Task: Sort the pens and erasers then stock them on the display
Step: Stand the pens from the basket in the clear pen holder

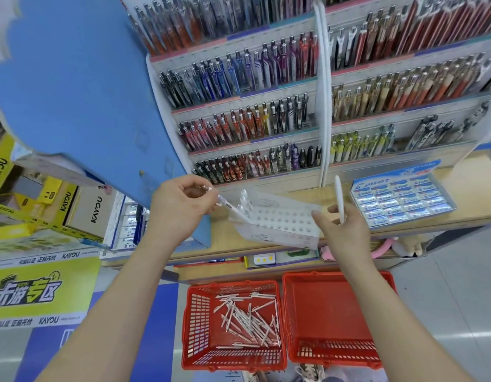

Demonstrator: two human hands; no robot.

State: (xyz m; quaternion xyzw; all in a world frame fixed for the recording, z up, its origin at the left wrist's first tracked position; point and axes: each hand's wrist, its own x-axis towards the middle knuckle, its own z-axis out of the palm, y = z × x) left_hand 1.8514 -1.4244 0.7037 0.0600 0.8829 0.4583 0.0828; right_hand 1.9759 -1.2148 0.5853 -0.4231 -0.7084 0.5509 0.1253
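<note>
My left hand (178,209) pinches a white pen (231,207) whose tip points down at the left end of a white pen holder (282,221) full of round holes on the wooden shelf. A few white pens (243,201) stand in the holder's left holes. To the holder's right, my right hand (340,227) holds another white pen (339,198) upright. On the floor below, a red basket (194,326) contains several loose white pens (251,318). A box of Pilot erasers (402,201) sits on the shelf at right.
A second red basket (338,318) stands right of the first with nothing visible inside. Tiered racks of coloured pens (252,117) rise behind the shelf. A blue panel (81,92) hangs at left, with yellow cartons (59,208) beyond it.
</note>
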